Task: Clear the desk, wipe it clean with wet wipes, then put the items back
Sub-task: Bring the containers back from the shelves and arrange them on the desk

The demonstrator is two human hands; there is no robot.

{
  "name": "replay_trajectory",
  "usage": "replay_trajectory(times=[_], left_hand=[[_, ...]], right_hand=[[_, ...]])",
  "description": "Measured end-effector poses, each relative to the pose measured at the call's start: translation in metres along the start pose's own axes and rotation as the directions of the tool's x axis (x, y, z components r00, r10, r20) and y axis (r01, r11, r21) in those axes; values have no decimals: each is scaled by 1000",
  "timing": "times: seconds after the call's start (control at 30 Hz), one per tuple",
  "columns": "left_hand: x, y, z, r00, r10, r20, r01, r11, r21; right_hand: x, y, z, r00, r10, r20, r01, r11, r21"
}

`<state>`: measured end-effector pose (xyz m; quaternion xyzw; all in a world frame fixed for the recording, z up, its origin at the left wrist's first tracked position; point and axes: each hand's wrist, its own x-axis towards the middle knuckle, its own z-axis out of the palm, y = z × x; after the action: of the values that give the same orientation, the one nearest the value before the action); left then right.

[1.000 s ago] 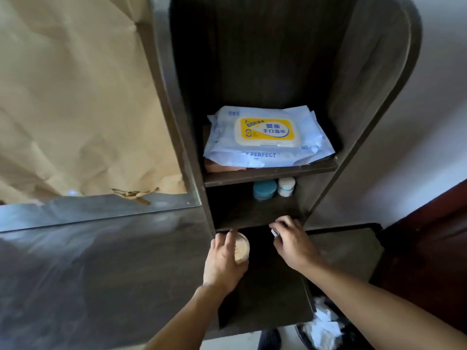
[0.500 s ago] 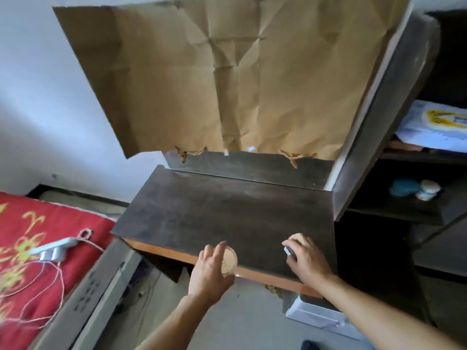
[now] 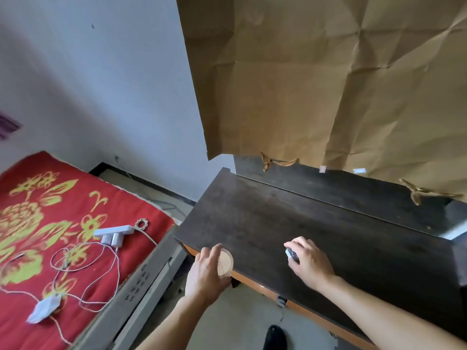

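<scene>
Nearest to us, our left hand is curling round a small round pale tub with a beige lid, keeping it at the front left edge of the dark wood-grain desk top. We cannot tell whether it is touching down yet. Our right hand is closing its fingers on a small dark and silver object, too small to name, low over the desk near the front.

A second ago both hands were down at the side shelf below the pack of wipes. Now we are swinging left and bringing both items across. By our reading we are putting things back, with nothing set down so far.

Further back, a strip of mirror is showing under a crumpled brown paper sheet. Off left, a red blanket with yellow flowers is carrying a white power strip.
</scene>
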<state>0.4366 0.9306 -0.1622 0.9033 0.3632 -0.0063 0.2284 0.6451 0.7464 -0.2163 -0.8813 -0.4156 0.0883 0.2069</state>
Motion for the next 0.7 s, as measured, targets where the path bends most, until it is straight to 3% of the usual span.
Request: replay_trajectory(times=[0.4, 0.7], left_hand=[[143, -56, -27, 994, -2, 105, -1, 1000, 31], [268, -74, -17, 942, 197, 272, -228, 970, 88]], right_hand=[[128, -60, 42, 994, 92, 51, -96, 991, 92], [195, -83, 86, 953, 304, -10, -302, 950, 84]])
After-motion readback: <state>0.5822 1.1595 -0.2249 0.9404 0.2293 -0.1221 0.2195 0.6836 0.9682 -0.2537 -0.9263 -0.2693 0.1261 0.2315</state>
